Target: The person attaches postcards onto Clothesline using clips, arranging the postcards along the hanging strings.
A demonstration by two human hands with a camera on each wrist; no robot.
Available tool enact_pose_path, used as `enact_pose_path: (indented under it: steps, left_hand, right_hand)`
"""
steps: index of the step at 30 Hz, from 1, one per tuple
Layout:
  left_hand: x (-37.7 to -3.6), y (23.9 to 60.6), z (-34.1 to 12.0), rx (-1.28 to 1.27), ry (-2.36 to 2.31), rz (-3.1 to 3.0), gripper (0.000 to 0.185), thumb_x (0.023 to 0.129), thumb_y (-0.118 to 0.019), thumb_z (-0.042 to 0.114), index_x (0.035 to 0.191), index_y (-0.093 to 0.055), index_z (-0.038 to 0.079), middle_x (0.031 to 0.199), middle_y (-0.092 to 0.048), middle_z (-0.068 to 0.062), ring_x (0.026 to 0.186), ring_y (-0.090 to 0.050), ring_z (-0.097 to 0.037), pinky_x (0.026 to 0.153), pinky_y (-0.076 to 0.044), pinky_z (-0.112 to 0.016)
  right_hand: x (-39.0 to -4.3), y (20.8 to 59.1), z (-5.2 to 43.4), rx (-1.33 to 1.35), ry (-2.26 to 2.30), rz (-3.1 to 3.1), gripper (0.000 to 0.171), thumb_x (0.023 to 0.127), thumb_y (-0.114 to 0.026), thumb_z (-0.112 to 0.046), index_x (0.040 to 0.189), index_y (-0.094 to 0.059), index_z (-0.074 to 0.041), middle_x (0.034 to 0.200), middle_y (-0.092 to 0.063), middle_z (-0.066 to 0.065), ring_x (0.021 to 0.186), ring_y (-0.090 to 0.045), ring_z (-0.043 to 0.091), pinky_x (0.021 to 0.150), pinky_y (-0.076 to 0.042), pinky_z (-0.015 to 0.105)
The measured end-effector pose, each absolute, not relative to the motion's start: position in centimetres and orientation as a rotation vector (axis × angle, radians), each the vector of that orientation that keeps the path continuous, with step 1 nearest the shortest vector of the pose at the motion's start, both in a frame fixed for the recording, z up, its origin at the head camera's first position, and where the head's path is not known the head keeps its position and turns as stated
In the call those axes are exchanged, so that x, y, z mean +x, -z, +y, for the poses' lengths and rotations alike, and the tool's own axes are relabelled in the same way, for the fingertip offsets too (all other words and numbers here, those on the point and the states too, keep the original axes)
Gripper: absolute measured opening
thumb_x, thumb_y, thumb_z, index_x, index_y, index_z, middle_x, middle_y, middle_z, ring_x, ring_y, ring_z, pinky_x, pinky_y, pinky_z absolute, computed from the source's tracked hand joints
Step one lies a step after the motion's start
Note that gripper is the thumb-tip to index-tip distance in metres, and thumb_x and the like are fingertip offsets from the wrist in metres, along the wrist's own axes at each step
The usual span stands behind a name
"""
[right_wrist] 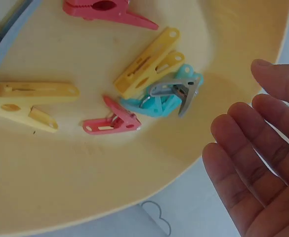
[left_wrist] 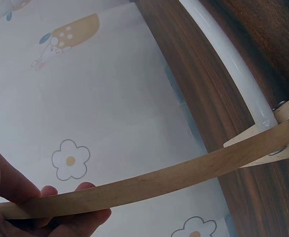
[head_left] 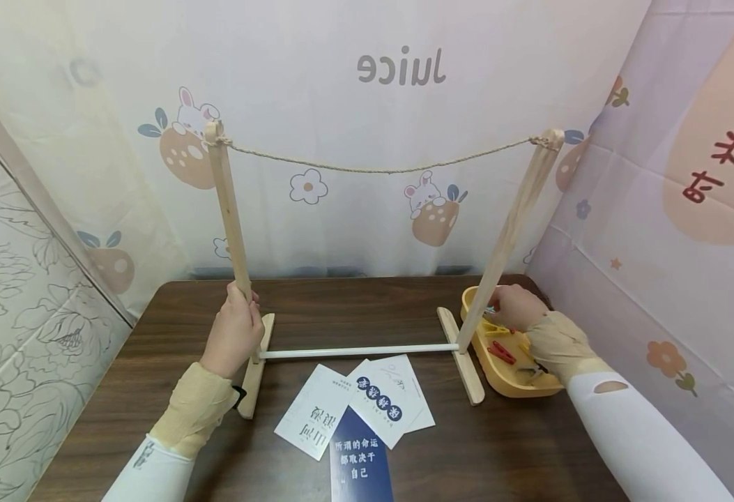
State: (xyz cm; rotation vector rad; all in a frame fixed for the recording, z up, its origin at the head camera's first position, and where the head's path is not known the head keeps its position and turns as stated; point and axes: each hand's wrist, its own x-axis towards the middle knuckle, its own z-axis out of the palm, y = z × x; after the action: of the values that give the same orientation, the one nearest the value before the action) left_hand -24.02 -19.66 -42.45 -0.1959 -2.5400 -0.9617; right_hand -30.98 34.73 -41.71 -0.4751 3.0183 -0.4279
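Observation:
My left hand (head_left: 235,331) grips the left wooden post (head_left: 228,209) of a stand low down; in the left wrist view the fingers wrap around this post (left_wrist: 159,185). My right hand (head_left: 520,307) is at the far part of a yellow tray (head_left: 511,388). The right wrist view shows that hand (right_wrist: 263,173) with fingers loosely extended, holding nothing, beside several clothespins: yellow (right_wrist: 144,66), red (right_wrist: 115,121), turquoise (right_wrist: 161,106) and grey (right_wrist: 176,89). A twine line (head_left: 379,171) sags between the post tops.
A white rod (head_left: 360,351) joins the stand's wooden feet. In front of it lie overlapping cards: white ones (head_left: 313,411) and a dark blue one (head_left: 360,464). Printed curtains (head_left: 341,230) hang behind the brown table (head_left: 354,307). The right post (head_left: 511,237) stands against the tray's left side.

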Motion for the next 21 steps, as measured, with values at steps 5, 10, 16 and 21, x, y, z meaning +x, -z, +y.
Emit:
enact_pose_path:
  steps: [5,10,16,21]
  left_hand:
    - [-23.9,42.3,-19.7,-0.191,0.973,-2.55,0.023,0.106,-0.043,-0.004,0.126,-0.041,-0.013,0.108,-0.064,-0.03,0.084,-0.071,-0.042,0.063,-0.056,-0.049]
    - [-23.9,42.2,-19.6,-0.191,0.982,-2.55,0.023,0.106,-0.043,-0.004,0.128,-0.041,-0.013,0.109,-0.064,-0.031,0.082,-0.07,-0.041,0.061,-0.055,-0.047]
    - [-23.9,42.2,-19.5,-0.199,0.984,-2.543,0.024,0.107,-0.043,-0.003,0.128,-0.041,-0.014,0.109,-0.063,-0.03,0.083,-0.071,-0.042,0.061,-0.055,-0.048]
    - [-23.9,42.2,-19.5,-0.193,0.991,-2.548,0.024,0.107,-0.043,-0.003,0.128,-0.041,-0.013,0.109,-0.063,-0.03,0.083,-0.07,-0.041,0.061,-0.055,-0.047]
  right_hand:
    - [-31.3,42.7,34.9,-0.689,0.407,3.092,0.012,0.082,-0.079,0.005,0.09,-0.078,-0.003,0.072,-0.064,0.002,0.06,-0.052,0.013,0.058,-0.043,0.033]
    - [-31.3,43.3,34.9,-0.792,0.353,3.081,0.02,0.071,-0.075,0.011,0.079,-0.067,-0.006,0.068,-0.054,-0.001,0.064,-0.047,0.014,0.06,-0.039,0.032]
    - [-30.8,43.2,34.1,-0.569,0.3,2.996,0.019,0.077,-0.078,0.007,0.092,-0.07,-0.001,0.079,-0.064,0.007,0.071,-0.057,0.02,0.066,-0.05,0.037]
    - [-30.8,43.5,34.0,-0.541,0.251,2.995,0.023,0.078,-0.079,0.007,0.1,-0.074,0.0,0.09,-0.073,0.015,0.078,-0.066,0.025,0.074,-0.059,0.047]
